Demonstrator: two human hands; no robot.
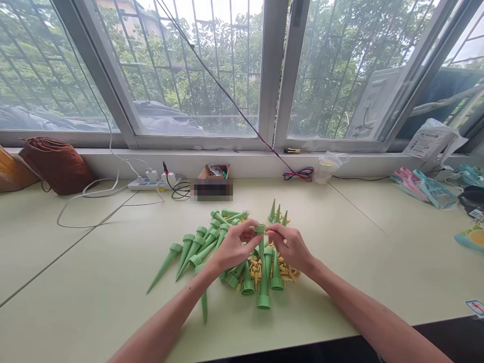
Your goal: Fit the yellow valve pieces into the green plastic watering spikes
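Note:
My left hand is closed round the top of a green plastic watering spike, held upright with its wide capped end up and its point downward. Close against that cap, the fingers of my right hand are pinched together; what they grip, if anything, is too small to make out. Below both hands lies a heap of small yellow plastic pieces. Several more green spikes rest on and around the heap. To the left, other spikes lie in a loose row, tips toward me.
Three green spikes stand point up behind my right hand. Along the window sill are a brown drawstring bag, a power strip with cables, a small cardboard box, a plastic cup and plastic bags.

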